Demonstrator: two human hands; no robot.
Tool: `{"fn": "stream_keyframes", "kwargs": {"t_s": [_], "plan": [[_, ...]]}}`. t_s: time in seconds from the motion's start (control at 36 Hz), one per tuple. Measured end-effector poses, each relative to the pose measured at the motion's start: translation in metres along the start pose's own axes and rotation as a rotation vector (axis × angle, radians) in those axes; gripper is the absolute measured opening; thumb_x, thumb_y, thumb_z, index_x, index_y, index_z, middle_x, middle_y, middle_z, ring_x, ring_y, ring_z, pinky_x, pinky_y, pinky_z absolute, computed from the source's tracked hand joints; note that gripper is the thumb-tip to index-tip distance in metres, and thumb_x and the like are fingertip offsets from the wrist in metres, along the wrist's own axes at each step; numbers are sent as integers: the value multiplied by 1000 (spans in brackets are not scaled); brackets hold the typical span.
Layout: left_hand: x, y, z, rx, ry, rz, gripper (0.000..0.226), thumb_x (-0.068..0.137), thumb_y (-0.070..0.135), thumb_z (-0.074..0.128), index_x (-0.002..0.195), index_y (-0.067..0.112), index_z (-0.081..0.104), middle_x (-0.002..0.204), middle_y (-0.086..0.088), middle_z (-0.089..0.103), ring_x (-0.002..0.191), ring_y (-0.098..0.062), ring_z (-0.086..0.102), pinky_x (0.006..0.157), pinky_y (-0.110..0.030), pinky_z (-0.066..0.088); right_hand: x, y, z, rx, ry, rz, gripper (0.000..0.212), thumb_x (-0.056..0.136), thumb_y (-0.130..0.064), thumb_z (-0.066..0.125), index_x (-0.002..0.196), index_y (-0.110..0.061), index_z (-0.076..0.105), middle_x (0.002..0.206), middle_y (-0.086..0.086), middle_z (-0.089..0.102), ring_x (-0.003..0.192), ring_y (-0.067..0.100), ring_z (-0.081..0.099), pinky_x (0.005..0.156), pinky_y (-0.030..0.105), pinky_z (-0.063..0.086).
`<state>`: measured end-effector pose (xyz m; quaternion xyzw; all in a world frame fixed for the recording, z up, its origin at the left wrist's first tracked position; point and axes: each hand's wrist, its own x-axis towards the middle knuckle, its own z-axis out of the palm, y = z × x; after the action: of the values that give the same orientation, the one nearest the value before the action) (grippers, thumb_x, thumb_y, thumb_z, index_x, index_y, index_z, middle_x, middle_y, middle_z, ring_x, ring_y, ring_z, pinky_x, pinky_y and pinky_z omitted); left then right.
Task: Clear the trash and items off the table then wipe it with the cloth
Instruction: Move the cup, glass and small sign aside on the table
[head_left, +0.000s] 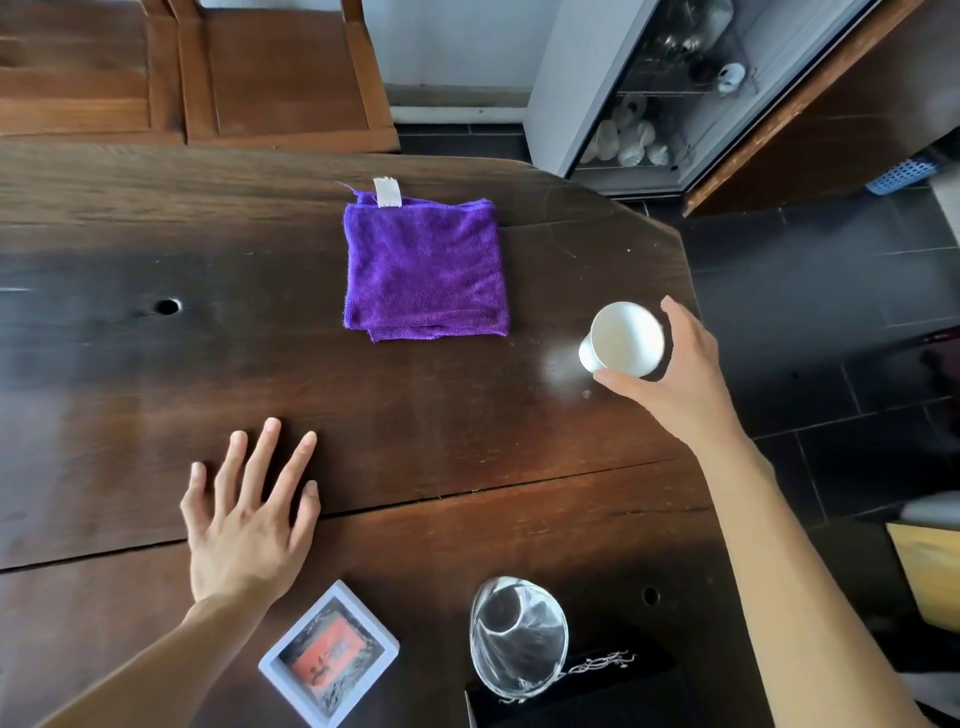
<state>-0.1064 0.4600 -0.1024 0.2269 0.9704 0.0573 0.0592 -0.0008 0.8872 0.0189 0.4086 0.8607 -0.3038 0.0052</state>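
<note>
We have our right hand (680, 364) wrapped round a small white paper cup (626, 340), thumb on the near side and fingers curled behind it, so that grip is clamped on the cup. The cup is tilted with its mouth toward us and looks empty, held near the right edge of the dark wooden bench (156, 364). Our left hand (249, 514) lies flat on the bench with fingers spread apart, holding nothing.

The folded purple microfibre cloth (425, 270) with its white tag sits in the middle of the bench, well apart from both hands and untouched, so wiping has not begun.

The risks sit close to us. A clear glass vessel (517, 636) stands at the near edge, just beside our right forearm; if we swing that arm back or sweep it inward, we could knock the glass over or off the bench. It rests against a black box with a silvery branch ornament (597, 667), which might go with it. A small white square frame with an orange picture (328, 653) lies just beside our left wrist and could be nudged off the near edge.

A thin paper cup crushes easily if we squeeze too hard. A pale smear on the wood beside the cup may be glare or residue; we cannot tell.
</note>
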Motion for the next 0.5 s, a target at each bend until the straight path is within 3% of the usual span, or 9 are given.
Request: {"fn": "stream_keyframes", "kwargs": {"t_s": [0.17, 0.31, 0.42, 0.5], "plan": [[-1, 0, -2, -5, -10, 1, 56, 100, 48, 32, 155, 42, 39, 167, 1, 31, 155, -28, 23, 125, -48, 2, -61, -11, -3, 100, -4, -43, 95, 73, -55, 84, 151, -44, 31, 159, -13, 30, 140, 13, 39, 112, 45, 41], [-2, 0, 0, -2, -40, -2, 55, 101, 50, 29, 157, 45, 33, 168, 3, 28, 156, -25, 18, 124, -51, 4, -128, -10, 5, 161, -131, -97, 91, 73, -59, 81, 149, -54, 30, 154, -30, 28, 135, -6, 34, 106, 30, 34], [-1, -3, 2, 20, -64, 4, 55, 103, 51, 24, 159, 47, 26, 170, 6, 23, 158, -22, 14, 124, -43, -9, -178, -3, 21, 177, -219, -119, 94, 71, -67, 78, 149, -56, 27, 146, -48, 24, 131, -19, 32, 103, 22, 31], [-3, -2, 1, 27, -80, 6, 56, 105, 52, 20, 160, 47, 21, 171, 8, 19, 159, -21, 11, 123, -40, -15, -206, 4, 33, 186, -263, -116, 99, 68, -69, 75, 152, -52, 25, 152, -41, 23, 134, -22, 25, 111, 22, 29]]}}
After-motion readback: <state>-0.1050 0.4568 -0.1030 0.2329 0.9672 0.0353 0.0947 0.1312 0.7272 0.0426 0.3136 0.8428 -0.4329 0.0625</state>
